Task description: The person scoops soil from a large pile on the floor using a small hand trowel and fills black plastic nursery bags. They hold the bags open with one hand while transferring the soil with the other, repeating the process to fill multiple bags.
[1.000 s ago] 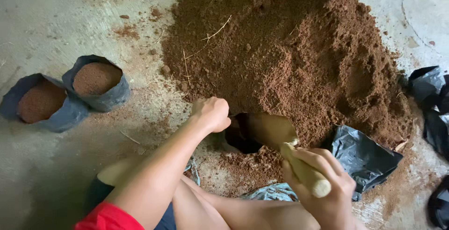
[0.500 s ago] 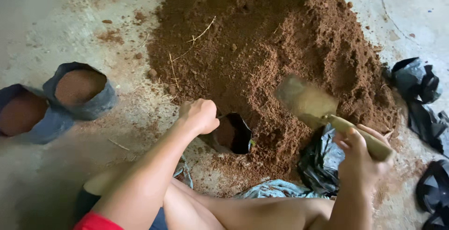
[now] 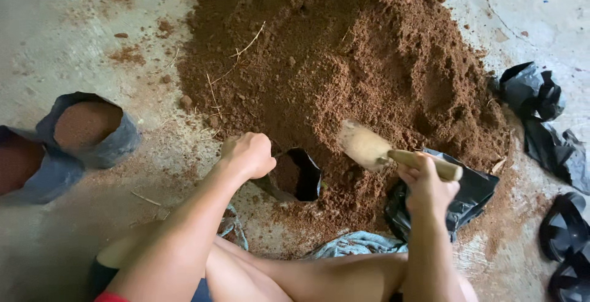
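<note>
**Head view: one hand holds a small black bag open at the soil heap, the other works a trowel**

Head camera looks down on both hands. The left hand (image 3: 249,153) has its fingers curled shut, pinching the near rim of a small black grow bag (image 3: 296,176) so the mouth gapes toward the heap; the bag sits at the foot of the pile, partly bedded in loose soil, and looks part filled. The right hand (image 3: 424,186) has its fingers wrapped tight round the wooden handle of a trowel (image 3: 373,148), whose blade lies low on the soil just right of the bag's mouth, apart from it.

To do this step well, in my judgement, the pinch on the rim should stay firm and high so the mouth does not fold, and the blade should come over the opening level before tipping, so little spills past the edge.

Outward from the hands, the soil heap (image 3: 344,62) is reddish brown with a few dry stalks on it. Two filled bags (image 3: 92,130) stand well apart at the left on the concrete floor (image 3: 55,38). A crumpled empty black bag (image 3: 473,191) lies just behind the right hand, more black plastic (image 3: 541,105) lies at the far right, and dark sandals (image 3: 565,240) rest at the lower right. A blue-grey cloth (image 3: 356,243) lies by the person's bare legs.
</note>
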